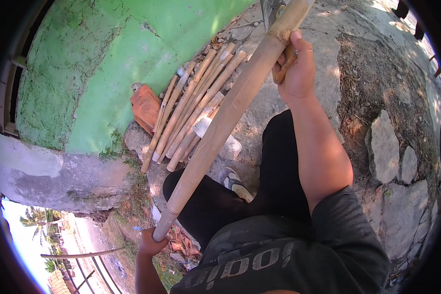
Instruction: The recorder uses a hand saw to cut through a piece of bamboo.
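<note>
A thick bamboo pole [230, 105] runs slantwise across my lap, from lower left to the top edge. At its lower end my left hand [152, 243] is closed around the cut tip. Near the upper end, my right hand [298, 71] grips a brown wooden handle [285, 63], its thumb up against the pole's side. The handle's tool is mostly hidden behind the pole; a grey, blade-like part [269, 12] shows beyond it, but its exact kind is unclear. Several cut bamboo lengths [197, 100] lie bundled on the ground left of the pole.
A green wall [112, 63] rises at the left, with an orange-brown block [146, 108] at its foot. White lumps [230, 148] lie beside the bamboo bundle. Flat stone slabs [384, 147] and rough soil are at the right. My sandalled foot [236, 183] rests below the pole.
</note>
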Demonstrator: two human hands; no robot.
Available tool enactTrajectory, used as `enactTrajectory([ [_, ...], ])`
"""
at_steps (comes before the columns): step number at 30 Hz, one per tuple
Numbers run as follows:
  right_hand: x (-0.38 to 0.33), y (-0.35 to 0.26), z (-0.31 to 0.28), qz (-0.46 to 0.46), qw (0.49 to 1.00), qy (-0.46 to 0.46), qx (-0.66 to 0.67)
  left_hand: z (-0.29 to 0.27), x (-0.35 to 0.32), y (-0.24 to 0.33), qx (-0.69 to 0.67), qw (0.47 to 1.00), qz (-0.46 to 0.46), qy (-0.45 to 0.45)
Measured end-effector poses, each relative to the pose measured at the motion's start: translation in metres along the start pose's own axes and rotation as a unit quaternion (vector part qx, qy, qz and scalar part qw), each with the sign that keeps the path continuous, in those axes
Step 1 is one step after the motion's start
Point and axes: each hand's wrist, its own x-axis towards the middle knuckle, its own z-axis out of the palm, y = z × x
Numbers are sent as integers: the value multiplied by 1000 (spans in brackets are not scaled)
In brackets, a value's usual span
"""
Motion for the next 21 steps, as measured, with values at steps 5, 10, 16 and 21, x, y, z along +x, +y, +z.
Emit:
enactTrajectory([
  [5, 0, -2, -1, -10, 1000, -22, 4, 3, 3, -6, -14, 999, -15, -30],
  [10, 1, 0, -2, -9, 999, -39, 18, 5, 3, -12, -22, 998, 6, -57],
  [16, 2, 2, 0, 3, 1000, -5, 19, 4, 4, -6, -16, 999, 19, -27],
  [21, 1, 1, -1, -3, 1000, -11, 29, 1, 3, 2, -20, 999, 7, -31],
])
